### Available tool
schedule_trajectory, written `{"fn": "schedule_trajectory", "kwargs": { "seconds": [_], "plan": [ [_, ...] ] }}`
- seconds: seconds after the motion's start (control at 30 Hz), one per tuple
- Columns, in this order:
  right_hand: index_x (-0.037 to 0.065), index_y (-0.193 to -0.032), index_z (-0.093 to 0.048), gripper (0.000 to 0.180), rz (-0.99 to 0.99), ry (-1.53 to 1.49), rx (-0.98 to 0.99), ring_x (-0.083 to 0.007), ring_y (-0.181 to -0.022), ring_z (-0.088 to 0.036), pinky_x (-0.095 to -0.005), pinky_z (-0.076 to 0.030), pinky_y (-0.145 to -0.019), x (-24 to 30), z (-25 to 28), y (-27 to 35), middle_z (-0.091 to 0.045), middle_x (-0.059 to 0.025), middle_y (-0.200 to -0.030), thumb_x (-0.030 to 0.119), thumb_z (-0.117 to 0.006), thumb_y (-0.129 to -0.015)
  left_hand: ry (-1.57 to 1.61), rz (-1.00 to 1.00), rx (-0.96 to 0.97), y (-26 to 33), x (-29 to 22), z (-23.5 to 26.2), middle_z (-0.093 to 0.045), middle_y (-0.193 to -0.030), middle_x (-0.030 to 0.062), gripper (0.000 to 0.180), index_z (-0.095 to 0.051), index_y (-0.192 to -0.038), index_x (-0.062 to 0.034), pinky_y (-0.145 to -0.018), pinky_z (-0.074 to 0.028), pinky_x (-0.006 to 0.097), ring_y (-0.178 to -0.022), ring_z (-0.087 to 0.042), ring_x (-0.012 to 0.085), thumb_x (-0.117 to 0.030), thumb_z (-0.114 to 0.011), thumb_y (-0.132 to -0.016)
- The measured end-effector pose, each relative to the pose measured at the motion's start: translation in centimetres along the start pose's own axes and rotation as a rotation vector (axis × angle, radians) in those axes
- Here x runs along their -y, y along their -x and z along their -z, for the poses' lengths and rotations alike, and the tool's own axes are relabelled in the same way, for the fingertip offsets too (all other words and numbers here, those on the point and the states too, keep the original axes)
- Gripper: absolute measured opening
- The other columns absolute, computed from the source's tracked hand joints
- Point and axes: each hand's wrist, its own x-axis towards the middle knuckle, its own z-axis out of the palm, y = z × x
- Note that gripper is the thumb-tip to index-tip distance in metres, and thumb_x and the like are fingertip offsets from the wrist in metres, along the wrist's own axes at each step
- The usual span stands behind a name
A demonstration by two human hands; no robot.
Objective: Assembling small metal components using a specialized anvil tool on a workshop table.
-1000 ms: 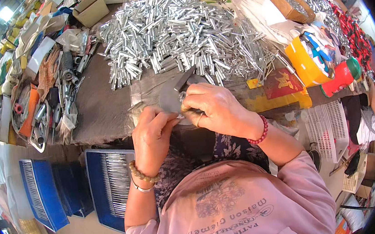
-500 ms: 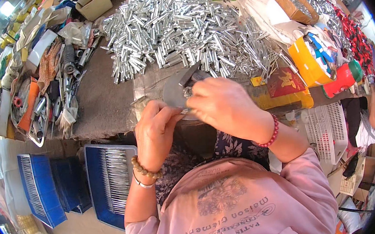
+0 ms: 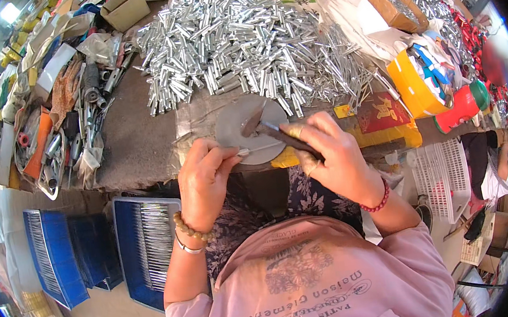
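Note:
My right hand (image 3: 337, 159) is closed round the dark handle of a hammer (image 3: 252, 121). The hammer's head is over a grey round metal plate (image 3: 231, 114) at the table's near edge. Just left of it, my left hand (image 3: 199, 176) pinches a small silvery metal tube (image 3: 243, 152) low over the plate's near left part. A thin rod appears to stick out of this tube toward the right. Beyond the plate lies a wide heap of short shiny metal tubes (image 3: 223, 44), with thin metal pins (image 3: 350, 74) at its right side.
Tools and rags (image 3: 75, 109) crowd the table's left. At right stand a yellow box (image 3: 410, 83) and a red jar with a green lid (image 3: 459, 109). Blue bins (image 3: 126, 265) of metal rods stand below left; a white basket (image 3: 442, 182) is below right. Another person (image 3: 506, 172) sits far right.
My right hand has left the spot by the left fingers, moved right and taken hold of the hammer's handle. My left hand keeps its pinch, shifted slightly left.

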Motion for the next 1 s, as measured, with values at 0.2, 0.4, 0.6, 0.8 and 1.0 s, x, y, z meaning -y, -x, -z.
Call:
{"fn": "schedule_trajectory", "kwargs": {
  "seconds": [0.2,0.4,0.6,0.8,1.0],
  "plan": [
    [0.013,-0.127,-0.074,0.050,0.225,0.136,0.004,-0.0254,-0.083,-0.069,-0.0365,-0.058,-0.069,0.3,0.3,2.1,-0.060,-0.0085,-0.106,0.001,-0.075,-0.079,0.019,-0.055,-0.025,-0.9,-0.4,-0.3,-0.064,-0.089,0.0102,0.019,-0.076,-0.097,-0.0052,-0.068,-0.052,0.039,-0.079,-0.065,0.0306,-0.002,-0.084,-0.080],
    [0.012,-0.130,-0.070,0.050,0.118,-0.059,0.017,-0.0292,-0.085,-0.071,-0.0424,-0.058,-0.068,0.0,0.2,-0.7,-0.060,-0.0100,-0.103,0.003,-0.073,-0.081,-0.053,0.020,-0.002,0.1,-0.7,-0.3,-0.064,-0.086,0.0129,0.016,-0.075,-0.092,-0.0007,-0.073,-0.051,0.039,-0.082,-0.063,0.0308,0.004,-0.082,-0.078],
    [0.011,-0.108,-0.072,0.027,0.278,0.226,-0.029,-0.0266,-0.095,-0.062,-0.0408,-0.055,-0.075,-2.0,-0.5,-2.2,-0.056,-0.0074,-0.096,0.014,-0.075,-0.081,-0.034,0.007,0.045,0.4,-0.7,0.2,-0.062,-0.089,0.0105,0.020,-0.078,-0.098,-0.0013,-0.074,-0.049,0.036,-0.084,-0.062,0.0277,0.006,-0.080,-0.080],
    [0.009,-0.091,-0.059,0.018,0.267,0.199,-0.035,-0.0289,-0.087,-0.064,-0.0424,-0.054,-0.071,-0.8,-2.2,0.4,-0.058,-0.0076,-0.093,0.014,-0.074,-0.082,-0.011,0.016,0.008,0.0,-0.6,-0.4,-0.060,-0.092,0.0099,0.020,-0.077,-0.098,-0.0006,-0.076,-0.048,0.035,-0.087,-0.060,0.0270,0.006,-0.080,-0.079],
    [0.005,-0.093,-0.058,0.018,0.171,-0.011,0.016,-0.0400,-0.077,-0.068,-0.0509,-0.053,-0.065,-0.4,-3.5,1.5,-0.064,-0.0142,-0.085,0.012,-0.071,-0.084,-0.017,-0.004,0.017,0.3,0.0,0.0,-0.060,-0.095,0.0096,0.025,-0.078,-0.099,-0.0022,-0.077,-0.050,0.036,-0.087,-0.061,0.0273,0.007,-0.082,-0.076]
  ]
}}
